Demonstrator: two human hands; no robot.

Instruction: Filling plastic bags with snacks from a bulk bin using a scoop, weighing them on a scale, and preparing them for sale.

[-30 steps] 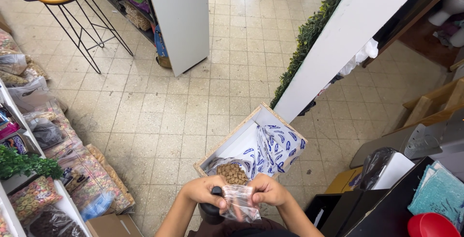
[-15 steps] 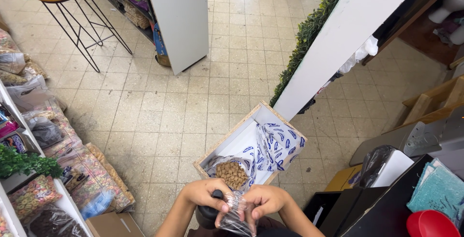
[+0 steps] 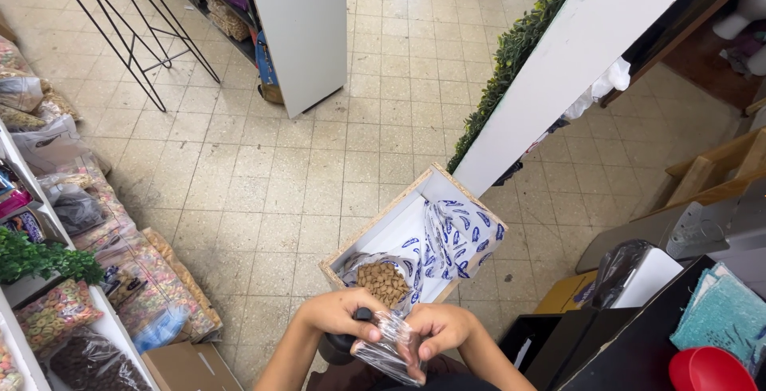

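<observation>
Clear plastic is what both my hands are working with: I am gripping a small transparent bag [image 3: 388, 349] low in the view, close to my body. My left hand [image 3: 345, 313] is pinching its upper edge and also closing around a dark scoop [image 3: 345, 343], and my right hand [image 3: 441, 331] is clasping the bag from the other side. Just beyond my hands, a wooden box [image 3: 415, 235] is standing on the tiled floor [image 3: 319, 152], holding an open sack of brown pellets [image 3: 383, 281] and a white bag with blue print [image 3: 459, 239].
</observation>
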